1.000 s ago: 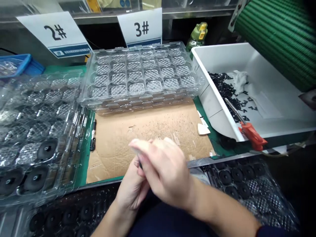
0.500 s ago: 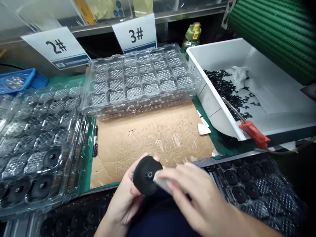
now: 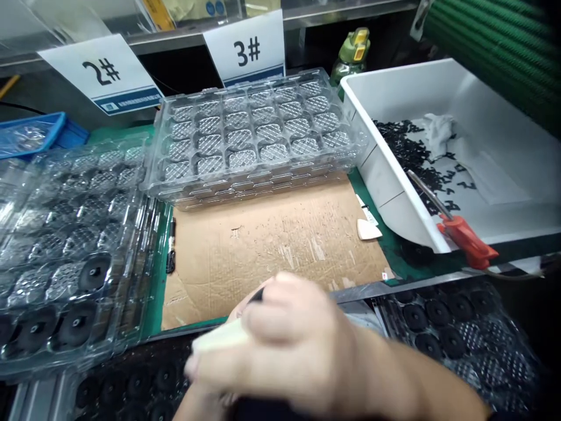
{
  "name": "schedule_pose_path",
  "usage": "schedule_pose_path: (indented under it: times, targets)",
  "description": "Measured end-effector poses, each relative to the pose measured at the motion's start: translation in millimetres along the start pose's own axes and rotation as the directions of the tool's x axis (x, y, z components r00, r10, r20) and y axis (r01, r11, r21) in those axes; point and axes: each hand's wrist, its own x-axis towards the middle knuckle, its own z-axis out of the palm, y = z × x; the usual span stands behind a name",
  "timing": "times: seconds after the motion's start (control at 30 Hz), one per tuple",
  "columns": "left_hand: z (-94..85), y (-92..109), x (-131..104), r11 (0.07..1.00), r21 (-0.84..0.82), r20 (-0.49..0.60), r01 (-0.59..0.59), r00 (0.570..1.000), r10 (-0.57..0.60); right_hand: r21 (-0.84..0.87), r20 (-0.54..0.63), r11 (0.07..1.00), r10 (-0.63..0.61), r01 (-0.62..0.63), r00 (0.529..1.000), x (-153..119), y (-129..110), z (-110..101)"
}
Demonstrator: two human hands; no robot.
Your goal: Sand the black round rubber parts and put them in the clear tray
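My right hand, blurred by motion, is closed on a pale flat pad, pinched between thumb and fingers. It passes in front of my left hand, of which only a finger edge and the wrist show. A dark sliver of the black round disc peeks out between the two hands; my left hand holds it, though most of that grip is hidden. Both hands are over the near edge of a cardboard sheet. Whether the pad touches the disc cannot be made out.
Stacked clear trays stand behind the cardboard. Left trays hold several black discs. At right are a white bin with small black parts, a red-handled tool on its rim, and a lower disc tray. A marker lies left.
My right hand has swung left with the pale pad, across my left hand, and now covers most of the black disc. The view has shifted slightly.
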Motion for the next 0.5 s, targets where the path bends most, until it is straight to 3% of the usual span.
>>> schedule_pose_path:
  times: [0.07,0.13,0.2,0.23,0.37,0.43,0.5]
  targets:
    - [1.6,3.2,-1.3,1.000,-0.007,0.044,0.027,0.999,-0.027,0.100,-0.082,0.978,0.192,-0.183,0.978,-2.7,18.2,0.1]
    - [2.4,6.4,-2.6,0.998,-0.027,0.102,0.060,0.993,-0.057,0.105,-0.158,0.881,0.473,-0.462,0.867,-14.6,39.3,3.1]
    - [1.8,8.8,-2.7,0.995,-0.054,0.159,0.084,0.984,-0.075,0.064,-0.201,0.790,0.609,-0.610,0.767,-35.9,56.6,14.8]
    - [1.0,9.7,-2.1,0.993,-0.067,0.178,0.092,0.981,-0.079,0.040,-0.187,0.779,0.621,-0.626,0.761,-48.5,62.7,23.6]
    - [-3.1,9.9,2.6,0.990,-0.103,0.177,0.093,0.981,-0.074,-0.007,-0.117,0.818,0.571,-0.576,0.813,-85.7,67.6,51.9]
    - [-4.6,7.8,4.9,0.990,-0.101,0.182,0.101,0.980,-0.082,-0.007,-0.156,0.810,0.579,-0.587,0.800,-82.8,57.8,46.7]
    - [-5.2,4.3,6.7,0.993,-0.048,0.151,0.109,0.983,-0.100,-0.024,-0.271,0.812,0.556,-0.583,0.786,-64.7,41.1,29.2]
